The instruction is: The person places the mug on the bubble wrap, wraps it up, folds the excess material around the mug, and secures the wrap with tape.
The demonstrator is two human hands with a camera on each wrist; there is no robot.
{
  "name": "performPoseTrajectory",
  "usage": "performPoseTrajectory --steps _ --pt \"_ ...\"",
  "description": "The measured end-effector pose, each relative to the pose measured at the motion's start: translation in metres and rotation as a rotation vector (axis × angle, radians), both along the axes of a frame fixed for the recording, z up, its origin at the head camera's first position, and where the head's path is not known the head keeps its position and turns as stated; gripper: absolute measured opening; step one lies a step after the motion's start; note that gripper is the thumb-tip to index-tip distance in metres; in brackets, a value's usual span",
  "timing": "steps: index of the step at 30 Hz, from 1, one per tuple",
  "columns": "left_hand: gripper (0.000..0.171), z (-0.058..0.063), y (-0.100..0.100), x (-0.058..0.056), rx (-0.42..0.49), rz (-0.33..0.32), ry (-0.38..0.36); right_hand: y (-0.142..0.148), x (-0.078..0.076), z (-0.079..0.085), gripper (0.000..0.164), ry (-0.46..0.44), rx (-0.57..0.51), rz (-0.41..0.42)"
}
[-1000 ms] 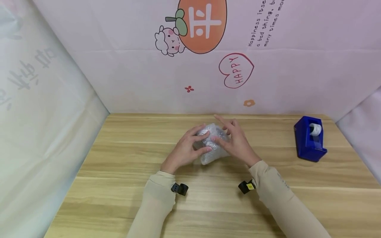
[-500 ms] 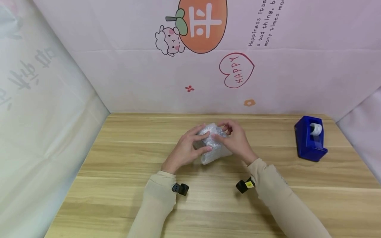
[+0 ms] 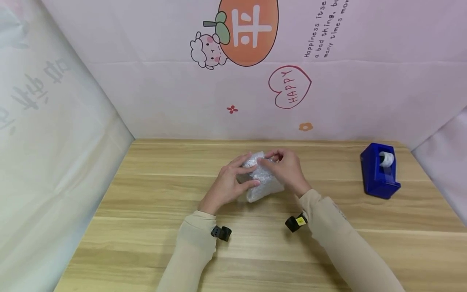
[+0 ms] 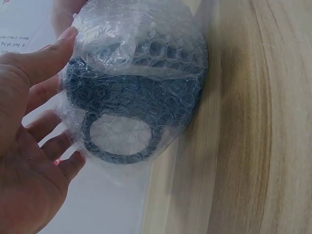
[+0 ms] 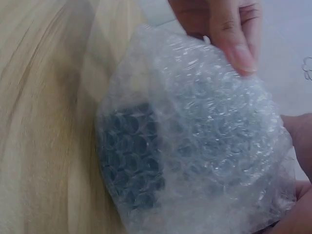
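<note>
A dark blue mug (image 4: 131, 95), its ring-shaped handle visible in the left wrist view, is wrapped in clear bubble wrap (image 3: 267, 187). The bundle sits at the middle of the table, towards the back. From its left side my left hand (image 3: 228, 184) holds it, with the thumb on the front and the fingers spread over the top. My right hand (image 3: 290, 168) is at the upper right of the bundle, thumb on top, and pinches the bubble wrap there. Some of its fingertips are hidden behind the wrap.
A blue tape dispenser (image 3: 380, 172) with a white roll stands at the right of the wooden table (image 3: 157, 227). A printed cloth (image 3: 175, 101) hangs along the back edge, and another pale cloth (image 3: 65, 162) covers the left side.
My right hand has drawn in its outstretched index finger and now pinches the wrap; its wrist has shifted slightly left. My left hand keeps its hold, and the bundle stays in place.
</note>
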State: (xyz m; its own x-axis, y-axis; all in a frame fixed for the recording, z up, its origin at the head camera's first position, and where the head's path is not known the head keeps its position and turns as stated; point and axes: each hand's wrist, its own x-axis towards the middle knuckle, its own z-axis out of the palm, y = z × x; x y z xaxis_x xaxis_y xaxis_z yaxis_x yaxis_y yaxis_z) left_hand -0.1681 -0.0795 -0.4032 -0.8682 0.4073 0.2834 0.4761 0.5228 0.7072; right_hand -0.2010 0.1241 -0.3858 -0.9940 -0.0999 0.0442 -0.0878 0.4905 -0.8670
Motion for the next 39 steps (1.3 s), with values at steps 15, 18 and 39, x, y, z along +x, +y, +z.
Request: performPoseTrajectory --steps 15,18,39 --pt "0.048 0.001 0.001 -0.003 -0.015 -0.008 -0.007 0.016 -0.007 0.001 0.034 0.005 0.033 0.14" --pt "0.049 0.002 0.001 -0.003 -0.024 -0.011 -0.012 0.027 -0.002 0.004 0.046 -0.04 0.033 0.24" --pt "0.055 0.007 -0.006 0.002 -0.126 -0.039 -0.079 0.027 0.021 -0.006 0.074 0.211 0.236 0.301"
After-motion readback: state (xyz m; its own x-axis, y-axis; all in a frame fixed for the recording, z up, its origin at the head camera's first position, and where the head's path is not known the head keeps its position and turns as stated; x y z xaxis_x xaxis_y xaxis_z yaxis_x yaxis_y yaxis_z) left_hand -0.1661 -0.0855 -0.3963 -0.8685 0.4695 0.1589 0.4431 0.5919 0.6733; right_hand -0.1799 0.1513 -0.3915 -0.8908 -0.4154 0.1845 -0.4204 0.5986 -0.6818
